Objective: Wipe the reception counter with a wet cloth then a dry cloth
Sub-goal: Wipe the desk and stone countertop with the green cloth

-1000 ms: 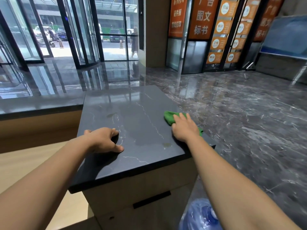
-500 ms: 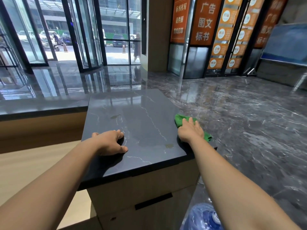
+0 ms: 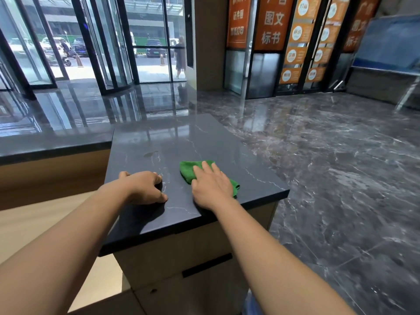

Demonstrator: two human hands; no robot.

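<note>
a green cloth (image 3: 187, 170) lies bunched and flattened on the dark grey, white-veined stone bench (image 3: 238, 162), toward its near right part, with one corner poking out close to the front edge. the polished top reflects the glass doors and carries a small smudge (image 3: 150, 153) beyond the cloth.

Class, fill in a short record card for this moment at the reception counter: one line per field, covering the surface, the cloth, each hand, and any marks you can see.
surface: dark stone counter with pale veins, glossy
cloth: green cloth, lying flat on the counter, partly under the right hand
right hand: right hand, palm down, pressing on the cloth
left hand: left hand, resting on the counter beside the cloth, fingers curled, no cloth seen in it
marks: small smudge beyond the hands
floor: polished marble floor
</note>
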